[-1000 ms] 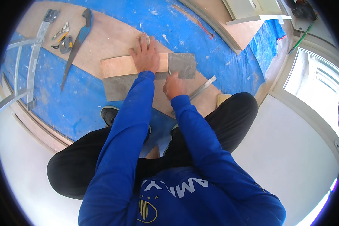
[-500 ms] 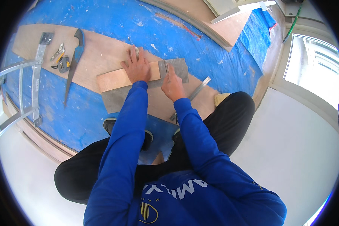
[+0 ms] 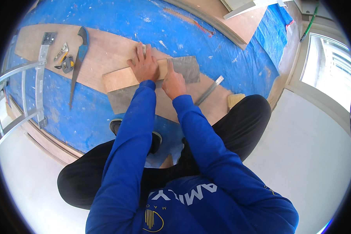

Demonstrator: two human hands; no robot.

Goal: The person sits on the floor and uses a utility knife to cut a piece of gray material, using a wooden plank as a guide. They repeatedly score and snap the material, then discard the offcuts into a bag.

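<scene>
A pale wooden strip [image 3: 121, 79] lies across a grey plank [image 3: 186, 69], whose surface shows beyond the strip's right end and along its near side. My left hand [image 3: 145, 68] presses on the strip with its fingers spread, the fingertips reaching past the far edge. Close on its right, my right hand [image 3: 174, 83] is closed, with the index finger pointing forward at the strip's right end. Whatever it grips is hidden under the fingers. Both pieces rest on a long light-brown board [image 3: 101, 48]. To the right of my right hand lies a metal square [image 3: 209, 90].
A handsaw [image 3: 78, 58], a tape measure [image 3: 68, 64] and a yellow-handled knife [image 3: 61, 54] lie on the board's left. An aluminium ladder [image 3: 39, 87] stands at far left. Blue sheeting [image 3: 105, 19] covers the floor. A pale yellow block [image 3: 236, 100] sits by my right knee; stacked boards [image 3: 210, 19] lie beyond.
My right hand has moved left relative to the plank, from the grey surface to the strip's right end. My left hand stays on the strip. The whole view has shifted slightly.
</scene>
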